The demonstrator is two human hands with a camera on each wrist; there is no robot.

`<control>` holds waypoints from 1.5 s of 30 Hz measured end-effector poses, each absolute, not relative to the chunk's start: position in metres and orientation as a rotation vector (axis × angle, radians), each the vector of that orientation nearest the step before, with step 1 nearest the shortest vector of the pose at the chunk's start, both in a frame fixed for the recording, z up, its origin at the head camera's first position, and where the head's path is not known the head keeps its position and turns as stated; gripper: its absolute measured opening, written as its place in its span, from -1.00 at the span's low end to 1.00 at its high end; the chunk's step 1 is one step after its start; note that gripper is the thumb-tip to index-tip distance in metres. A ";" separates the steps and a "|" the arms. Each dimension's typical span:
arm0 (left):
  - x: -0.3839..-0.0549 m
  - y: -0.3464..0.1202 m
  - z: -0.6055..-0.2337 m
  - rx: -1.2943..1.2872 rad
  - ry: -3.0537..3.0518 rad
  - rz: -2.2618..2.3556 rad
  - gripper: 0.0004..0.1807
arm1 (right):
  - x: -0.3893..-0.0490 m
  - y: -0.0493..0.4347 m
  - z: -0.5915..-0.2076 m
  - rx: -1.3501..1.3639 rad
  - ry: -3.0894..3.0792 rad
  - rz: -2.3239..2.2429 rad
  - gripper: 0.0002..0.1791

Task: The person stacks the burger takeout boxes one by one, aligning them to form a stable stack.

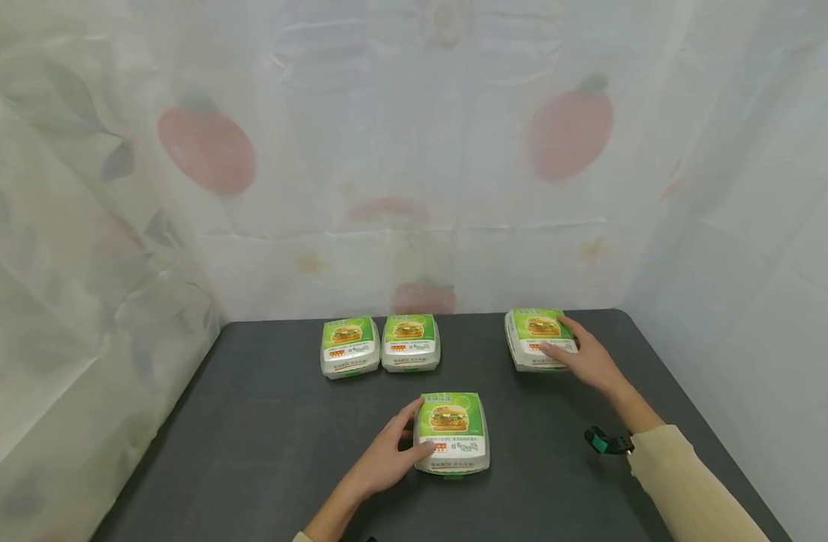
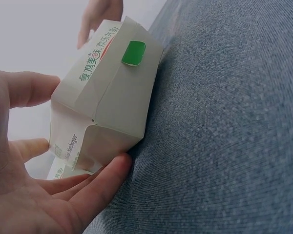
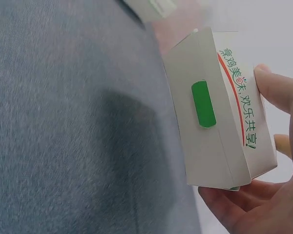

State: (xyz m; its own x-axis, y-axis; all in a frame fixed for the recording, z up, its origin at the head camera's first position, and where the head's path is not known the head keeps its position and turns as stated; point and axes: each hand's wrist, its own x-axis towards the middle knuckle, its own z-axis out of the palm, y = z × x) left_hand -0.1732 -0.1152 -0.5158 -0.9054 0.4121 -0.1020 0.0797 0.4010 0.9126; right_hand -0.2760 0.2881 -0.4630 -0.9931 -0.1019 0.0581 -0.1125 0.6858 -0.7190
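Four-sided burger boxes with green-and-white lids lie on the dark table. My left hand (image 1: 389, 455) holds the left side of the nearest burger box (image 1: 452, 433), thumb by the front of the lid and fingers along the side. In the left wrist view, the fingertips (image 2: 121, 163) sit low against the box wall, under a green front tab (image 2: 134, 52). At the far right, my right hand (image 1: 590, 357) grips another burger box (image 1: 532, 324) from its right side. Its thumb (image 3: 276, 85) lies on the lid, with fingers at the lower edge in the right wrist view.
Two matching boxes, a left one (image 1: 349, 346) and a right one (image 1: 410, 342), stand side by side near the table's back edge. A pale curtain with fruit prints (image 1: 570, 135) hangs behind the dark table (image 1: 251, 436). A black wrist strap (image 1: 607, 442) is by the right sleeve.
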 end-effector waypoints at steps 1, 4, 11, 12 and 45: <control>-0.173 -0.115 -0.516 0.427 2.353 1.505 -0.18 | -0.275 0.286 -0.460 0.195 -2.865 1.235 0.04; -0.173 -0.115 -0.515 0.428 2.361 1.498 -0.18 | -0.270 0.281 -0.453 0.230 -2.845 1.264 0.01; -0.172 -0.115 -0.514 0.433 2.369 1.493 -0.17 | -0.259 0.267 -0.437 0.336 -2.809 1.365 -0.03; -0.172 -0.115 -0.514 0.433 2.370 1.493 -0.17 | -0.257 0.265 -0.435 0.351 -2.804 1.380 -0.03; -0.174 -0.113 -0.515 0.426 2.368 1.503 -0.16 | -0.205 0.199 -0.442 0.608 -2.830 1.476 -0.08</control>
State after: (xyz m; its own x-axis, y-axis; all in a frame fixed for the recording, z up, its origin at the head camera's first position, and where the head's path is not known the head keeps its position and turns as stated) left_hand -0.1737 -0.1133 -0.5149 -0.9098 0.4039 -0.0955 0.0854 0.4075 0.9092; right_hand -0.2053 0.1989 -0.4423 -0.9243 -0.3740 0.0758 -0.2763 0.5188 -0.8090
